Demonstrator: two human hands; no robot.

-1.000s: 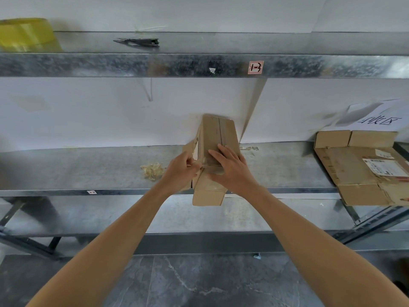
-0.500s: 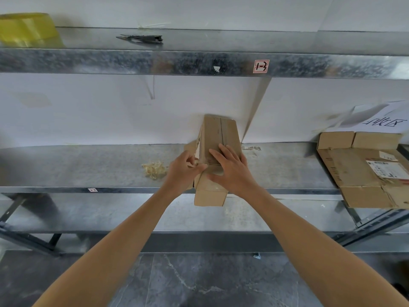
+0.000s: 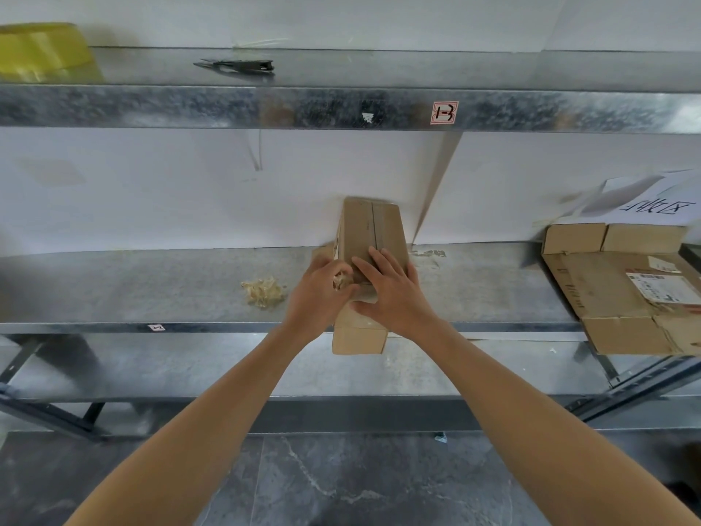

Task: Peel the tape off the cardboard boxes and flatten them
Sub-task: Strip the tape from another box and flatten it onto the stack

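A small brown cardboard box lies lengthwise on the metal shelf, its near end jutting over the shelf's front edge. My right hand lies flat on top of the box with the fingers spread and the thumb at its left side. My left hand is at the box's left side and pinches a crumpled bit of tape between thumb and fingers. The box's left face is mostly hidden behind that hand.
A crumpled wad of peeled tape lies on the shelf to the left. Flattened cardboard boxes are stacked at the right end. On the upper shelf sit a yellow tape roll and a dark cutter.
My left hand has pulled a small crumpled piece of tape up from the box's left edge. The right hand stays pressed on top. The view has shifted slightly.
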